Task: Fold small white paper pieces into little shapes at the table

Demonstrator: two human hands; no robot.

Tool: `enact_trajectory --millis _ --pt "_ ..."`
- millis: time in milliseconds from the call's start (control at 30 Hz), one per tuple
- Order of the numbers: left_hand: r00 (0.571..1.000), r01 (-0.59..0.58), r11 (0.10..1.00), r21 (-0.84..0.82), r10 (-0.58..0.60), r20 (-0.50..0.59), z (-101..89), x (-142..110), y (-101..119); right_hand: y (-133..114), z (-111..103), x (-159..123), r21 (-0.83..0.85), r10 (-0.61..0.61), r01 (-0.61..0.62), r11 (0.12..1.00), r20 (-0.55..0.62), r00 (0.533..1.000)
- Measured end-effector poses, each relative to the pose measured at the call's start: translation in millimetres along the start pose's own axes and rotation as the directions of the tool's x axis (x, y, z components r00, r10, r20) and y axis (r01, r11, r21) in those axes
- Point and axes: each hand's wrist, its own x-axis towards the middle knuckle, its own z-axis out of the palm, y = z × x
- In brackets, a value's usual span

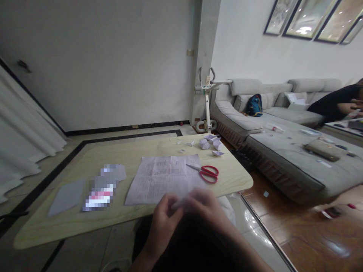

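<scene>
My left hand (167, 213) and my right hand (202, 202) meet at the near edge of the table, fingers closed around a small piece of white paper (178, 204). Blur and my fingers hide most of that piece, so its shape is unclear. Just beyond my hands lies a creased printed sheet (159, 177), flat on the wood-grain table (113, 151). Red-handled scissors (208, 173) rest with their blades over the sheet's right side. Several folded paper pieces (210, 142), some boat-like, sit in a cluster at the far right corner.
On the table's left are a plain paper sheet (66, 196) and a pixelated item (100, 192). Small paper scraps (181, 150) lie near the far edge. To the right stands a grey sofa (283, 162) with a blue backpack (254, 105); a person (337, 98) leans at the far right.
</scene>
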Motion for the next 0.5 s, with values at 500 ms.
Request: enact_trajectory --millis 500 --pt "0.999 -0.049 0.953 0.3 0.047 0.013 1.1 -1.3 -0.4 9.9 0.2 3.9 -0.117 -0.09 0.089 0.989 -0.006 0.996"
